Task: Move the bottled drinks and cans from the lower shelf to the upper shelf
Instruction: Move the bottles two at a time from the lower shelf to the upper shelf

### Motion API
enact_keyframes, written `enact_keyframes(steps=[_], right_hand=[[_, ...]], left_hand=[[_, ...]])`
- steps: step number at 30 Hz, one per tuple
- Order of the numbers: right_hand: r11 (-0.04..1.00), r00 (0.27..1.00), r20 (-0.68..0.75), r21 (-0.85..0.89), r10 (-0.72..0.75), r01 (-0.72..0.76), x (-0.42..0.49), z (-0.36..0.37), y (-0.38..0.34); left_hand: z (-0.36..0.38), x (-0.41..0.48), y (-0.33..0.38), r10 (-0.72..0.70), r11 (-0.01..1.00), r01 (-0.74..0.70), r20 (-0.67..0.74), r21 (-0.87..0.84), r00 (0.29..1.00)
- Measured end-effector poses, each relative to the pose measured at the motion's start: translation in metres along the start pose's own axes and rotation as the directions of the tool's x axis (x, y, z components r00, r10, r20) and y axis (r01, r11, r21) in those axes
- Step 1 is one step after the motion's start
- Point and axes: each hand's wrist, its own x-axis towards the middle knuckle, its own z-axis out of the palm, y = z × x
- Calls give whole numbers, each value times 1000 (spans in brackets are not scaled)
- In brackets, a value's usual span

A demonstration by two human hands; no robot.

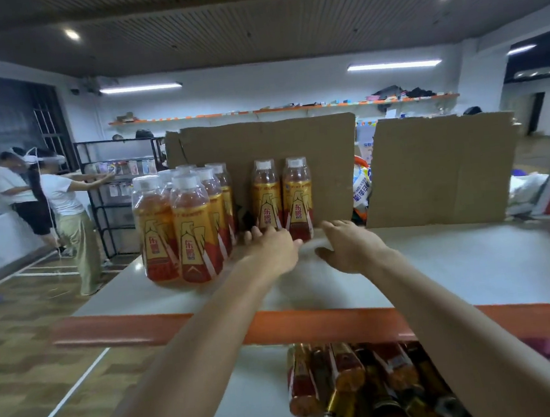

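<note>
Both hands are over the upper shelf [454, 259], side by side. The left hand [272, 246] is right in front of the bottle pair [281, 197], fingertips at the pair's base; can't tell if they touch. The right hand [350, 245] is just right of the pair and slightly in front. The bottle cluster [182, 223] stands left of the left hand, near the shelf's left edge. One cardboard sheet [261, 146] stands behind the pair, and a second cardboard sheet [439, 167] is behind and right of the right hand, with a gap between the sheets. The front rail [127, 327] runs under both forearms. The lower shelf [256, 393] is beneath it, with bottles and cans [348, 378] packed together between and below the forearms. Two people [60, 200] and a wire rack [115, 189] are far left, off the shelf.
</note>
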Motion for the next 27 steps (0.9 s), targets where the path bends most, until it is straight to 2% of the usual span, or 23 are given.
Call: enact_keyframes(steps=[4, 9, 13, 16, 22, 27], right_hand=[[997, 998, -60, -80, 4, -8, -39, -14, -25], [993, 995, -95, -118, 4, -15, -90, -30, -63], [993, 996, -83, -117, -16, 6, -125, -30, -92], [992, 999, -21, -121, -42, 39, -143, -29, -108], [976, 979, 1, -69, -205, 205, -173, -22, -121], [979, 982, 12, -76, -190, 190, -200, -7, -115]], left_hand=[[-20, -35, -11, 129, 992, -129, -39, 2, 991], [-35, -88, -35, 195, 980, -197, -67, -26, 978], [-36, -125, -52, 224, 974, -224, -18, -29, 975], [-33, -145, -59, 223, 972, -221, 20, -74, 975], [-31, -180, -64, 266, 947, -250, 57, -202, 962], [-15, -204, -62, 298, 914, -247, 123, -321, 947]])
